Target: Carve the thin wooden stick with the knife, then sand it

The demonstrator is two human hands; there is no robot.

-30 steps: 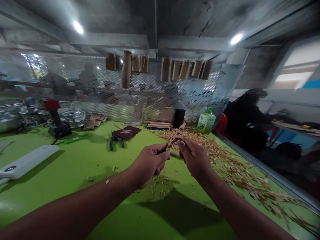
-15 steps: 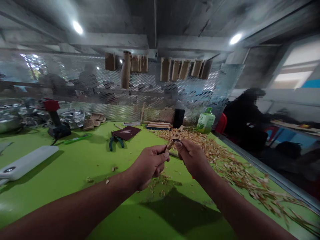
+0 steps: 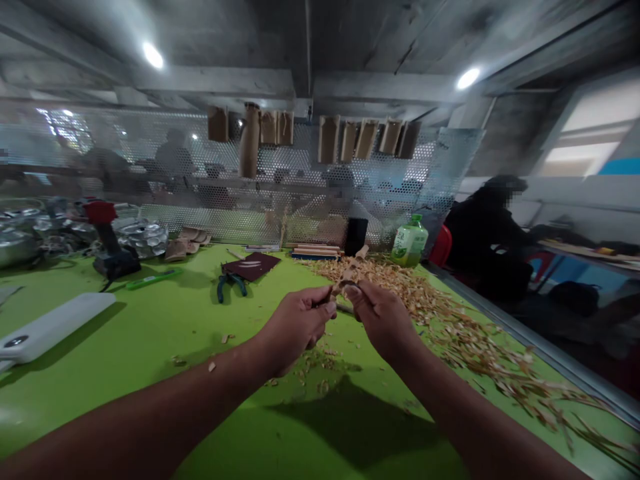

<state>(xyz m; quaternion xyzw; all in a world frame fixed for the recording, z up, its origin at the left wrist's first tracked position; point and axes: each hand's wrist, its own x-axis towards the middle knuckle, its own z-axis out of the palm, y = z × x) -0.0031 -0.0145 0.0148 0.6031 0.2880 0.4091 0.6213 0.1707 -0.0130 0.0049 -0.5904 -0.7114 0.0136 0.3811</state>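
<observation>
My left hand (image 3: 297, 327) is closed, thumb and fingers pinching the near end of a carved wooden piece (image 3: 351, 268) that points to 1 o'clock over a bright green table (image 3: 200, 413). My right hand (image 3: 385, 319), also closed, grips a small dark-bladed tool (image 3: 349, 284), its blade against the wood and its handle mostly hidden by my fingers. Compared with the frame half a second ago, my right hand sits slightly closer to my left, the blade lies nearer the left fingertips, and an orange spot seen beneath my right hand is out of sight; the table items hold their places.

From my hands, with 12 o'clock straight ahead, a green-capped bottle (image 3: 410, 241) stands at 2 o'clock, its pale label carrying characters too small for me to read with certainty. I can make out no other brand or writing. Wood shavings (image 3: 453, 320) spread from 1 to 4 o'clock. Blue-handled pliers (image 3: 231, 283) lie at 9 o'clock beside a maroon sheet (image 3: 257, 267); a red-and-black power tool (image 3: 107, 233) stands farther out between 9 and 10. A person in black (image 3: 487, 233) sits beyond the table's edge, between 2 and 3 o'clock.
</observation>
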